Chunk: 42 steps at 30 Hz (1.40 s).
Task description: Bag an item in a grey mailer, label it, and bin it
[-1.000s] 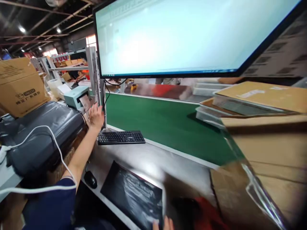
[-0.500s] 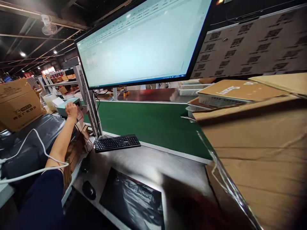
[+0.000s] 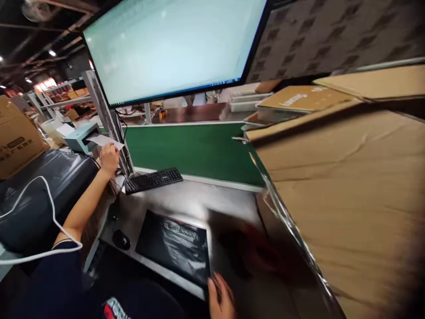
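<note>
At the left, my left hand (image 3: 109, 158) is closed, its fingers pinching the end of a white paper label (image 3: 104, 141). This strip sticks out of the front slot of a pale blue label printer (image 3: 81, 136). A flat, shiny black plastic bag (image 3: 175, 248) lies on the metal table. My right hand (image 3: 222, 296) is at the bottom of the view, beside the bag's near right corner. Its thumb and fingers are apart, and whether they touch the bag I cannot tell.
A black keyboard (image 3: 154, 179) and mouse (image 3: 121, 239) lie on the metal table (image 3: 195, 197). The large monitor (image 3: 175, 48) hangs above. Stacked cardboard (image 3: 338, 190) borders the right side; a white cable (image 3: 53, 208) loops past my left arm.
My left hand has moved from the printer's front down and right, now holding the white label drawn outward. My right hand has come into view at the bottom. The view has shifted slightly.
</note>
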Each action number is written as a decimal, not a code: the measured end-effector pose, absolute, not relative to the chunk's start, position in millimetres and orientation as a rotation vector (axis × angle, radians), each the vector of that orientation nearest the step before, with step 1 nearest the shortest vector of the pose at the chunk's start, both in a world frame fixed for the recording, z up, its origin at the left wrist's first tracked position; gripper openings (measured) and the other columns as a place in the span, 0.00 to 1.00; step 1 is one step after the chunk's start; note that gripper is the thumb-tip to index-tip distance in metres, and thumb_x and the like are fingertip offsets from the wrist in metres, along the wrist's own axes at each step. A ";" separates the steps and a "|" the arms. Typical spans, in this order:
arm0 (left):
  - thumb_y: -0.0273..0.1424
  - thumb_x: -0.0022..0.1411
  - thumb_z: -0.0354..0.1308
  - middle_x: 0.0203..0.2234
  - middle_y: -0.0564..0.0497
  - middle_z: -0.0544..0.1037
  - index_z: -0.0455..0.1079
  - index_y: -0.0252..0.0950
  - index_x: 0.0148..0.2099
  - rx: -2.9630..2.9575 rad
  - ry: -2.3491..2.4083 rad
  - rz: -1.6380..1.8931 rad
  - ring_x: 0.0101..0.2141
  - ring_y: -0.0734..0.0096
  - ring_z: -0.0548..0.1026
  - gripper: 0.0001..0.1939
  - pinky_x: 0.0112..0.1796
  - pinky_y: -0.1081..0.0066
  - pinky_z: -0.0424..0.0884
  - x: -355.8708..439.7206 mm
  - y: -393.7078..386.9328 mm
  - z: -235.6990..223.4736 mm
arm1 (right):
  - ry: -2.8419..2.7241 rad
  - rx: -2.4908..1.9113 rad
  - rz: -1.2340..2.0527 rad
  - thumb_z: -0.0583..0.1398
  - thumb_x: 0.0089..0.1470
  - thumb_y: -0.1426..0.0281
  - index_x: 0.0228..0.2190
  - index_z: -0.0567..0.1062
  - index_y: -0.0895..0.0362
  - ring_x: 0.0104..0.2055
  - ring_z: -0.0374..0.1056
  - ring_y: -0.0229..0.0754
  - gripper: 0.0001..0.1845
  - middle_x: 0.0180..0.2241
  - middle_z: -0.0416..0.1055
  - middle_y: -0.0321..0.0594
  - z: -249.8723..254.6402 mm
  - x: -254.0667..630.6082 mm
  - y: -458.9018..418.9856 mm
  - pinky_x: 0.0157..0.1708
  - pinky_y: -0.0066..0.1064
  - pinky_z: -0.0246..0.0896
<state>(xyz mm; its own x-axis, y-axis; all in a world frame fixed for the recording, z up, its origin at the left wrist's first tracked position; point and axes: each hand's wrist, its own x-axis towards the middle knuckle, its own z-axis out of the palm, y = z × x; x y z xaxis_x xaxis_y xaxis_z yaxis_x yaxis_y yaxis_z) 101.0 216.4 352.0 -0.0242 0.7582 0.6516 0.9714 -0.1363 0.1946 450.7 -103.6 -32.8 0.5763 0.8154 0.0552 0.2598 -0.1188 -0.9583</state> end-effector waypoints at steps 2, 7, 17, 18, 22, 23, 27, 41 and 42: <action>0.32 0.67 0.57 0.51 0.41 0.77 0.72 0.37 0.40 -2.290 -1.731 -1.201 0.54 0.54 0.73 0.05 0.57 0.57 0.71 140.1 174.8 306.3 | -0.875 -1.611 0.794 0.58 0.50 0.39 0.45 0.80 0.53 0.52 0.76 0.64 0.35 0.50 0.79 0.57 -10.1 429.4 -87.6 0.57 0.62 0.72; 0.47 0.64 0.59 0.40 0.49 0.77 0.65 0.40 0.34 -2.836 -2.293 -2.188 0.35 0.69 0.76 0.16 0.35 0.70 0.74 215.3 53.5 174.9 | -0.620 -1.268 1.339 0.61 0.49 0.39 0.46 0.78 0.54 0.52 0.77 0.59 0.35 0.48 0.80 0.53 24.0 393.6 -50.8 0.49 0.53 0.77; 0.45 0.67 0.54 0.37 0.49 0.75 0.65 0.37 0.39 -2.312 -3.173 -1.463 0.36 0.70 0.77 0.15 0.38 0.66 0.80 200.1 2.4 16.2 | -0.976 -1.918 1.041 0.57 0.58 0.49 0.22 0.73 0.55 0.31 0.71 0.46 0.25 0.23 0.73 0.40 -2.6 383.6 -35.8 0.35 0.36 0.67; 0.42 0.68 0.53 0.36 0.49 0.75 0.66 0.37 0.39 -2.295 -3.184 -1.352 0.36 0.69 0.77 0.13 0.39 0.65 0.80 200.0 6.0 7.9 | -1.012 -1.977 1.025 0.58 0.58 0.52 0.21 0.71 0.55 0.32 0.71 0.46 0.23 0.24 0.73 0.40 -6.1 382.5 -29.4 0.36 0.36 0.66; 0.29 0.68 0.53 0.44 0.40 0.76 0.69 0.35 0.39 -2.292 -3.088 -0.864 0.45 0.58 0.79 0.05 0.49 0.56 0.76 202.9 12.5 -14.2 | -1.212 -2.208 0.955 0.61 0.58 0.63 0.27 0.76 0.57 0.42 0.73 0.51 0.12 0.37 0.78 0.49 -15.1 379.9 -14.6 0.46 0.40 0.65; 0.27 0.68 0.52 0.47 0.37 0.76 0.70 0.34 0.40 -2.299 -3.051 -0.763 0.47 0.54 0.79 0.06 0.51 0.54 0.74 202.8 12.2 -16.7 | -1.245 -2.251 0.944 0.62 0.58 0.64 0.31 0.77 0.59 0.46 0.73 0.55 0.10 0.41 0.77 0.54 -15.9 380.6 -15.2 0.50 0.43 0.65; 0.28 0.70 0.50 0.61 0.29 0.70 0.71 0.30 0.57 -2.409 -2.852 -0.536 0.60 0.46 0.72 0.17 0.60 0.50 0.67 197.1 9.7 -19.8 | -1.473 -2.357 0.721 0.60 0.62 0.63 0.53 0.74 0.68 0.60 0.67 0.64 0.24 0.56 0.72 0.67 -15.2 382.0 -30.7 0.61 0.52 0.58; 0.38 0.69 0.55 0.75 0.29 0.48 0.53 0.25 0.75 -2.592 -2.485 -0.489 0.74 0.44 0.47 0.38 0.71 0.44 0.48 150.3 18.5 -44.8 | -1.194 -2.476 0.733 0.53 0.67 0.61 0.71 0.50 0.70 0.78 0.38 0.60 0.41 0.76 0.39 0.62 -33.0 397.3 -62.0 0.74 0.53 0.41; 0.37 0.67 0.57 0.74 0.28 0.52 0.54 0.24 0.74 -2.454 -2.687 -0.711 0.73 0.45 0.52 0.39 0.70 0.48 0.52 145.9 26.8 -40.0 | -1.048 -2.426 0.770 0.54 0.66 0.61 0.71 0.50 0.69 0.77 0.42 0.59 0.41 0.75 0.42 0.63 -26.1 404.8 -56.1 0.73 0.49 0.46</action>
<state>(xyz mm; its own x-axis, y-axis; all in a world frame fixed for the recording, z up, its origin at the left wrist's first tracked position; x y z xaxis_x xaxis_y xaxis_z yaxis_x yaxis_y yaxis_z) 145.9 26.8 -40.0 -0.0362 0.9873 -0.1545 0.7816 0.1243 0.6113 404.8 -56.1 -26.1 0.5701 0.7523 -0.3303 0.5400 -0.6460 -0.5395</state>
